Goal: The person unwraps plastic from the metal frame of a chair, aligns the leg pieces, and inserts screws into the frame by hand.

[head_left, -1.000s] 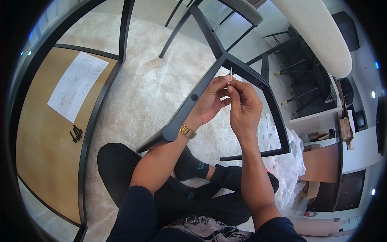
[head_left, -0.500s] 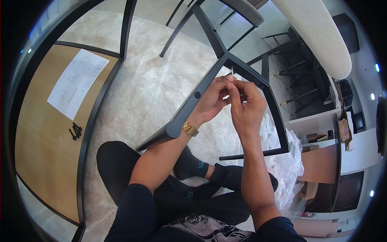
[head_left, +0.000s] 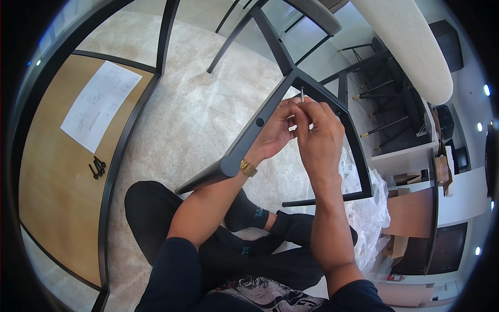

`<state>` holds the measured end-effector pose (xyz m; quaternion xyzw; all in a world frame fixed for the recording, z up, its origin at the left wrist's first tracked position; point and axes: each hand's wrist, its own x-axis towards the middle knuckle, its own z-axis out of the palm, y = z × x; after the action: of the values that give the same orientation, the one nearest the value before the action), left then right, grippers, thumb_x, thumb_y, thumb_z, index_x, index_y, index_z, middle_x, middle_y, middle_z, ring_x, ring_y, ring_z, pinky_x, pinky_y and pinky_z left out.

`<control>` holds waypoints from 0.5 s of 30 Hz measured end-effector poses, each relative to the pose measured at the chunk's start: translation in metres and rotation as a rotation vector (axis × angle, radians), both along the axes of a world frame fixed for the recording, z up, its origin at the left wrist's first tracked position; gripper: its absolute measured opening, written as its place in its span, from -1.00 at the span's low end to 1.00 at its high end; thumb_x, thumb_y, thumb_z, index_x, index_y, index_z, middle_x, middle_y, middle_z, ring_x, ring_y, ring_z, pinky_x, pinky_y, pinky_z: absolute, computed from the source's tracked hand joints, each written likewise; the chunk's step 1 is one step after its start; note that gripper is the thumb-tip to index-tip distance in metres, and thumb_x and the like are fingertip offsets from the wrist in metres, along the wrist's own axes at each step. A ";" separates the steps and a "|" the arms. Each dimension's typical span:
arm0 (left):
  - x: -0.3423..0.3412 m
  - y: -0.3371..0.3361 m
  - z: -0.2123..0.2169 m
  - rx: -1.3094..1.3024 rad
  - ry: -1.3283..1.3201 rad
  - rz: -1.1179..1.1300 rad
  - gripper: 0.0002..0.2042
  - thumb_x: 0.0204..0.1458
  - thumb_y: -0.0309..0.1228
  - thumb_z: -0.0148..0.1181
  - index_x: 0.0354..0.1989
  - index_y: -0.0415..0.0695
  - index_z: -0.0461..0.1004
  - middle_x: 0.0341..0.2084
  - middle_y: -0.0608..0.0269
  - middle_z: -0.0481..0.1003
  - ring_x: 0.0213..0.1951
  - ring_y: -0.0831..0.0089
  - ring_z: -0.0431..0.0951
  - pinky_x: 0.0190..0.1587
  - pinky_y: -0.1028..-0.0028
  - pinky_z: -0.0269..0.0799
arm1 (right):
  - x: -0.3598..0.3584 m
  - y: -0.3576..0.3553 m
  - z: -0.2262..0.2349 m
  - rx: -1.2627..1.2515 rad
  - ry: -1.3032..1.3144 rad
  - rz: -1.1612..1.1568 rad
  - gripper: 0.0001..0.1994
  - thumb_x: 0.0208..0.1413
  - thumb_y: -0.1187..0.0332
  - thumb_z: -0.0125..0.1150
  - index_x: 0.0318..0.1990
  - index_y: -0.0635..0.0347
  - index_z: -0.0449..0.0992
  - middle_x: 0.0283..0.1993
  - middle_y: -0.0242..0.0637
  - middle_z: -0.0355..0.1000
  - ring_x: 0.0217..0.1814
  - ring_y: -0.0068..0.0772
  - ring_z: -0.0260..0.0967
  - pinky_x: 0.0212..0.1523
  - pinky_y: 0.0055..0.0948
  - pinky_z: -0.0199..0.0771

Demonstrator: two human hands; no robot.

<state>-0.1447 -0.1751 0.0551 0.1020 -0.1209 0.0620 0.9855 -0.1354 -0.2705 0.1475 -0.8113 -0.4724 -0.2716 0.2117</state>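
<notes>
A dark grey chair frame (head_left: pixel 244 139) stands tilted in front of me, its rails meeting in a corner above my hands. Inside that corner, a thin silver metal rod (head_left: pixel 302 94) points up toward the inner face of the rail. My right hand (head_left: pixel 323 130) pinches the rod's lower part between thumb and fingers. My left hand (head_left: pixel 272 136), with a gold watch (head_left: pixel 248 167) at the wrist, reaches beneath the near rail. Its fingers are closed against the right fingertips, and what they grip is hidden.
To the left, a black-framed table (head_left: pixel 57 203) with a wooden panel holds a printed sheet (head_left: pixel 100 106) and several black bolts (head_left: pixel 97 168). Clear plastic wrap (head_left: pixel 366 218) lies at right. A cream padded piece (head_left: pixel 408 47) and stacked dark chairs (head_left: pixel 395 99) are beyond.
My right hand has shifted slightly, its fingers now covering more of the left fingertips. The rod is a little farther right. The chair frame has moved slightly to the right.
</notes>
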 end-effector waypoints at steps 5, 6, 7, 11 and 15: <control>0.001 -0.001 0.002 0.055 0.033 -0.044 -0.77 0.30 -0.31 0.14 -0.02 -0.19 0.54 -0.20 0.37 0.51 -0.13 0.59 0.46 0.04 0.46 0.41 | 0.000 0.000 0.000 0.369 0.535 -0.056 -0.91 0.27 0.49 0.16 -0.16 0.31 0.52 -0.41 -0.14 0.54 -0.44 -0.39 0.54 -0.43 -0.42 0.44; 0.002 -0.002 0.001 0.064 0.033 -0.031 -0.77 0.30 -0.30 0.14 -0.03 -0.17 0.54 -0.22 0.39 0.50 -0.14 0.61 0.45 0.01 0.46 0.40 | 0.005 -0.005 -0.002 0.434 0.664 -0.021 -0.89 0.28 0.48 0.15 -0.12 0.31 0.52 -0.41 -0.14 0.56 -0.43 -0.43 0.55 -0.42 -0.43 0.44; 0.003 -0.003 0.000 0.075 0.032 -0.018 -0.78 0.30 -0.29 0.15 -0.04 -0.16 0.55 -0.24 0.41 0.49 -0.16 0.62 0.44 -0.01 0.46 0.38 | 0.009 -0.009 -0.005 0.499 0.791 0.015 -0.87 0.29 0.48 0.13 -0.09 0.32 0.52 -0.41 -0.13 0.57 -0.42 -0.47 0.55 -0.41 -0.45 0.45; 0.007 -0.001 -0.005 0.124 0.046 0.059 -0.78 0.31 -0.24 0.15 -0.07 -0.10 0.55 -0.29 0.46 0.47 -0.18 0.64 0.43 -0.06 0.48 0.34 | 0.000 -0.011 -0.016 0.156 0.100 -0.062 -0.84 0.17 0.47 0.33 -0.11 0.24 0.62 -0.33 -0.23 0.45 -0.36 -0.40 0.43 -0.42 -0.42 0.36; 0.004 -0.001 -0.002 0.114 0.117 0.048 -0.78 0.31 -0.26 0.16 -0.10 -0.16 0.54 -0.29 0.39 0.49 -0.17 0.60 0.44 0.00 0.47 0.39 | 0.001 -0.014 -0.013 0.129 -0.041 -0.077 -0.85 0.08 0.46 0.42 -0.18 0.23 0.67 -0.30 -0.28 0.44 -0.35 -0.42 0.42 -0.38 -0.45 0.37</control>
<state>-0.1403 -0.1761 0.0533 0.1644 -0.0640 0.0723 0.9817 -0.1349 -0.2843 0.1342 -0.8079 -0.4268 -0.3256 0.2433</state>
